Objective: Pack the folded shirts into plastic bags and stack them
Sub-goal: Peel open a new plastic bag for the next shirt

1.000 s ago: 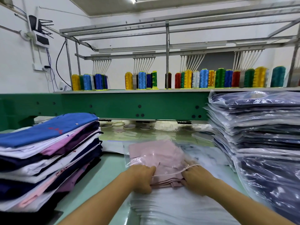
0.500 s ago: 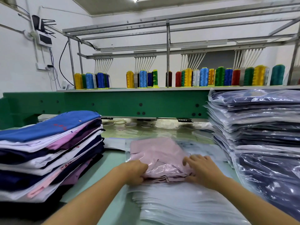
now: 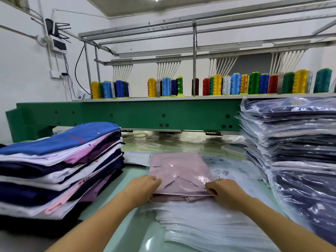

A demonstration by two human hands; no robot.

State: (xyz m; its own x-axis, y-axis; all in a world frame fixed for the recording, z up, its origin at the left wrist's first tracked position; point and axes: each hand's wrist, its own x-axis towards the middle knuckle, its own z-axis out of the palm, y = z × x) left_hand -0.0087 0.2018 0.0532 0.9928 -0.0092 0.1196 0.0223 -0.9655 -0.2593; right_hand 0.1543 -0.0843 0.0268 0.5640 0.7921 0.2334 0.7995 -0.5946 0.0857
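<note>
As left hand (image 3: 143,190) and right hand (image 3: 225,193) grip a bagged shirt (image 3: 178,168), spools (image 3: 234,84) overlook the table (image 3: 135,172)

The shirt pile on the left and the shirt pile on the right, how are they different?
The left pile is bare cloth; the right pile is wrapped in shiny clear plastic bags. The left pile mixes blue, white, pink and navy; the right pile looks mostly dark navy. The right pile reaches higher in the picture than the left pile. Both are folded shirts stacked flat on the same pale green table.
</note>
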